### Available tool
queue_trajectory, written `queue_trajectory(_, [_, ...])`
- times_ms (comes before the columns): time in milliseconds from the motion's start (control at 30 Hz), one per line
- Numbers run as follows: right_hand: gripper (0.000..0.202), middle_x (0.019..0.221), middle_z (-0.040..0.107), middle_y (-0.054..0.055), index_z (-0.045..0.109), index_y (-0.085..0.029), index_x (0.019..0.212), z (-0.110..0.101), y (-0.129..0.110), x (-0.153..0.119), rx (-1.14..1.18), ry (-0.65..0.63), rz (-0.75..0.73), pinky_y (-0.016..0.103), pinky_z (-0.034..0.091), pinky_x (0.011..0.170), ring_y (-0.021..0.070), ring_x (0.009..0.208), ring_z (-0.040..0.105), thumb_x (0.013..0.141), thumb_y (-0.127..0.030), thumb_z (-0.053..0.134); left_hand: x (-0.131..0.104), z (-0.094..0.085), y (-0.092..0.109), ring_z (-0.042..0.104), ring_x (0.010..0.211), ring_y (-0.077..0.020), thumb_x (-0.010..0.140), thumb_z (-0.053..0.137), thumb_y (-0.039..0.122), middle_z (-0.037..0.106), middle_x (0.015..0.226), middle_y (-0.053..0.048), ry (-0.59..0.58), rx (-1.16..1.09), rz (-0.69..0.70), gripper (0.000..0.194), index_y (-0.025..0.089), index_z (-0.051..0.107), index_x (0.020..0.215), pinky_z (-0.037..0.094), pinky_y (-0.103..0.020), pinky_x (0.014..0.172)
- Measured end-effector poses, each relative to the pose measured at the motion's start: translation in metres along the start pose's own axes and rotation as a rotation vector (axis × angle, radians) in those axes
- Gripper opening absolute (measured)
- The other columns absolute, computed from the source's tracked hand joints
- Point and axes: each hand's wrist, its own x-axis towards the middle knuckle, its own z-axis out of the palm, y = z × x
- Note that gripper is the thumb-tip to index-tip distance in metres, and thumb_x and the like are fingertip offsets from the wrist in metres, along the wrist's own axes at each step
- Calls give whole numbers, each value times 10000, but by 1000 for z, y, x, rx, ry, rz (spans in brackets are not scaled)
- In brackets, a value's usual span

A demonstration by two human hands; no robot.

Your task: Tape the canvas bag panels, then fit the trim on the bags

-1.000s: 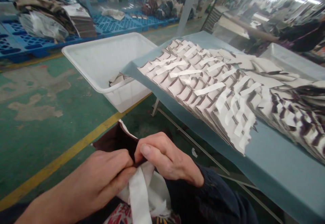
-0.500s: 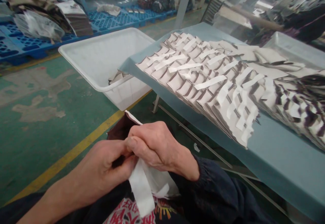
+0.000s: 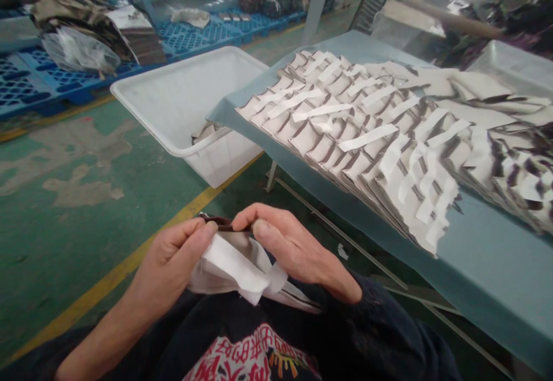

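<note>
In front of my chest I hold a fabric piece (image 3: 211, 277), pale on one face with a dark brown edge along the top. My left hand (image 3: 177, 254) pinches that edge between thumb and fingers at its left end. A short way to the right, my right hand (image 3: 289, 246) grips the same edge, thumb and forefinger pressed together. From the piece hangs a white strip (image 3: 237, 269), loose and slanting down to the right between my hands. Its lower part is folded over my lap.
A blue-grey table (image 3: 488, 266) on the right bears overlapping rows of pale fabric pieces (image 3: 345, 133) with white strips. Left of it stands a white plastic tub (image 3: 151, 105) with some fabric inside. Blue pallets (image 3: 185, 41) with bundles lie behind. A yellow line (image 3: 129, 266) crosses the green floor.
My hands have moved apart, stretching the brown edge between them. The fabric has turned, and the white strip now slants right instead of hanging down. The view has shifted slightly left.
</note>
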Motion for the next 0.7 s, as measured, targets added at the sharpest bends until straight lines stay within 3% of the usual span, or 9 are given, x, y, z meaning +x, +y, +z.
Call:
queue_trajectory(133, [391,1469,735,134,721,-242,1171,-9,18,-28,-75,47,-105,449,504,1183,305,1343,687,1014,-598,763,3,0,-9,488,544,-121,986,735,637,620,620,33,37,-67,-62,503,193,722,751,408,-226,502])
queue_trajectory(267, [567,1206,800,62,755,-241,1218,-5,36,-42,-212,38,21,366,572,976,246,1074,738,821,-572,988,6,-2,-14,556,546,-150,979,749,636,722,652,9,112,-107,-83,465,200,744,820,451,-241,491])
queue_trajectory(467, [139,994,793,35,766,-216,1023,15,52,-40,-160,161,-4,293,527,809,179,892,716,1008,-345,815,7,-7,-18,580,578,-156,989,769,563,713,666,33,246,-76,-52,384,206,757,847,456,-234,511])
queue_trajectory(567, [169,923,766,23,734,-211,953,12,54,-37,-152,211,5,290,504,767,168,828,684,1057,-343,753,6,-10,-18,566,571,-159,1027,709,572,680,651,36,281,56,1,413,215,742,822,440,-238,503])
queue_trajectory(700, [208,850,727,13,690,-221,863,4,36,-42,-243,365,-105,300,488,767,170,792,652,1056,-298,706,5,-12,-20,473,564,-150,1094,610,536,530,616,45,370,252,112,474,233,625,731,381,-243,503])
